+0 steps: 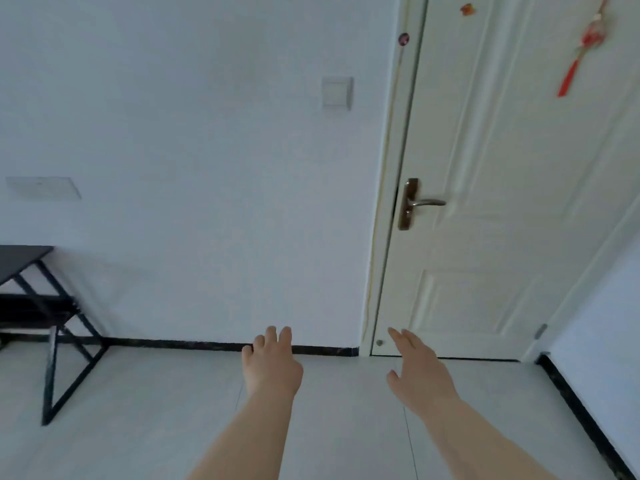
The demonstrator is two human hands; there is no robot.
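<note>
Entry, one **door** (512, 168): cream, panelled, apparently shut in its frame, filling the view from one to four o'clock. **Lever handle** (427, 202): metal, on a brown backplate at the door's left edge, at twelve o'clock from the right hand and well apart from it. **Right hand** (419, 372): held out low, fingers straight and close together, thumb apart, holding and touching nothing. **Left hand** (272, 365): at nine o'clock from the right one, back upward, fingers loosely bent, also empty. Step in hand, as judged: a reach for the handle to open the door. To do it well, the right hand should rise straight toward twelve o'clock, curl over the lever's free end rather than the backplate, and press down fully before moving the door. A hinge (540, 331) shows at the right edge, so the door should swing about that side; whether toward the person cannot be told, so standing room is advisable. Surroundings: light switch (336, 92) on the wall (207, 150) at eleven o'clock from the handle; red tassel ornament (585, 46) hanging on the door at one o'clock; blank cover plate (43, 187) and black table (20, 258) at nine o'clock, well apart; black baseboard (207, 344) along the pale floor (346, 427). Nothing visible lies between hand and handle.
</note>
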